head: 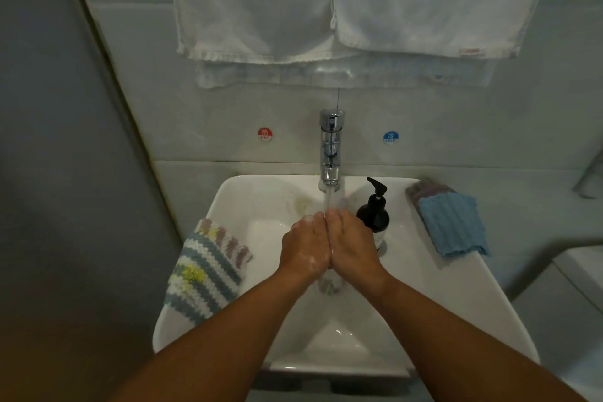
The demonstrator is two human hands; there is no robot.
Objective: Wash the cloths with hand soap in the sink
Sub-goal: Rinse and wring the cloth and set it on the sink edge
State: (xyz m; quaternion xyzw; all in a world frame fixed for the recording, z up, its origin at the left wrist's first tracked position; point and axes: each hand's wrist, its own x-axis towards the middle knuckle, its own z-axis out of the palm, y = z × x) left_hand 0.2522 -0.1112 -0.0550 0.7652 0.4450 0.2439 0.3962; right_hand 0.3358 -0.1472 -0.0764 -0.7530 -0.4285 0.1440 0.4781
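1. Pressing my left hand (305, 246) and right hand (354, 245) flat together, palm to palm, fingers straight, tips pointing at the tap (331, 147)
2. Grip state: both hands flat, not curled round anything; each touches only the other hand and the water stream (331, 201)
3. White suds on the back and knuckles of my left hand
4. Tap is running; the stream lands on my fingertips
5. Sink (267, 202): water in the basin at the drain, below my wrists
6. Striped cloth (208, 271) draped over the sink's left rim, apart from my hands
7. Blue cloth (453, 225) on the right ledge, lying on a purple-grey cloth (424, 189), well apart from my hands
8. Black pump soap bottle (373, 215) upright on the ledge right of the tap, just beside my right hand
9. Two white towels (254, 10) hang on the wall above the tap
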